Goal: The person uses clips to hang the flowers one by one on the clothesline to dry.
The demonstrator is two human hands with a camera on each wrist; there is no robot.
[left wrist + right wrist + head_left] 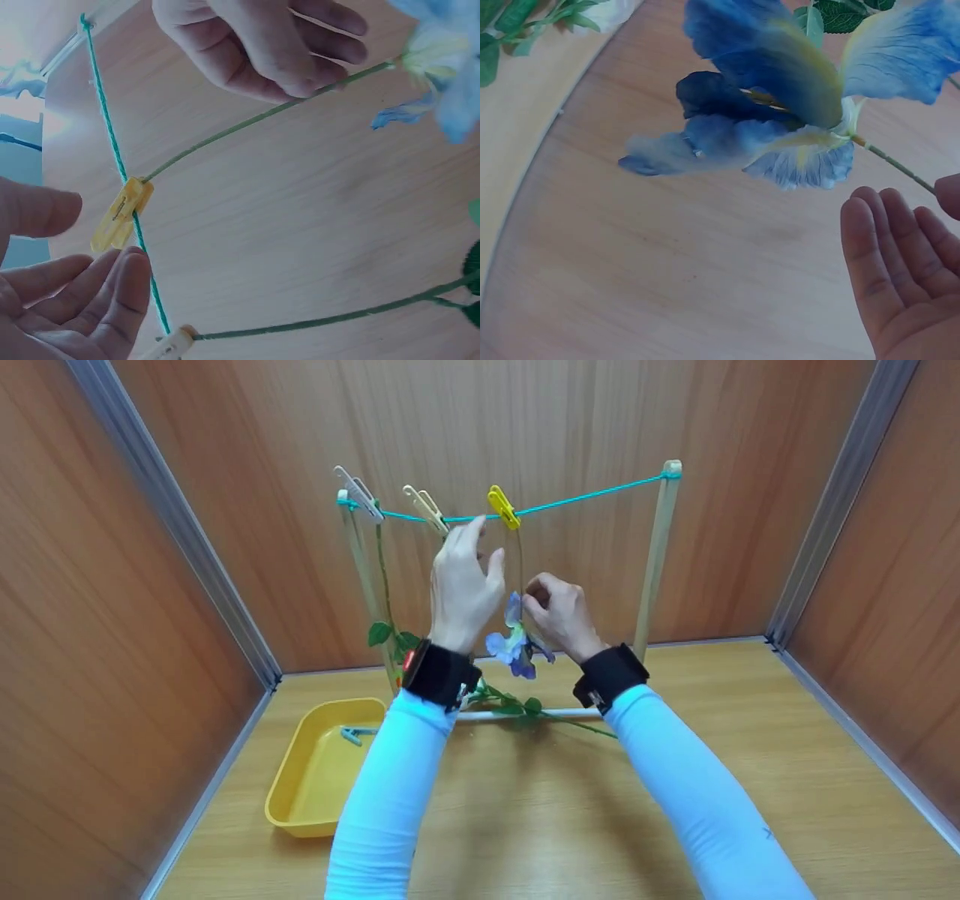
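Note:
A blue artificial flower (510, 641) hangs head down, its thin stem (247, 122) clipped by a yellow clothespin (503, 508) on a turquoise cord (589, 496). My left hand (466, 581) is raised just under the cord. Its thumb and fingers (129, 289) stand apart around the lower side of the yellow clothespin, nothing between them. My right hand (561, 611) is beside the stem, just above the bloom. In the right wrist view its fingers (866, 240) are nearly straight and parted from the thumb, which overlaps the stem.
A white clothespin (360, 495) and a cream one (426, 506) hold other stems at the left of the cord. Wooden posts (658, 562) carry the cord. A yellow tray (289, 780) with a blue-grey clothespin (352, 734) stands left. A leafy stem (570, 722) lies by the white base bar.

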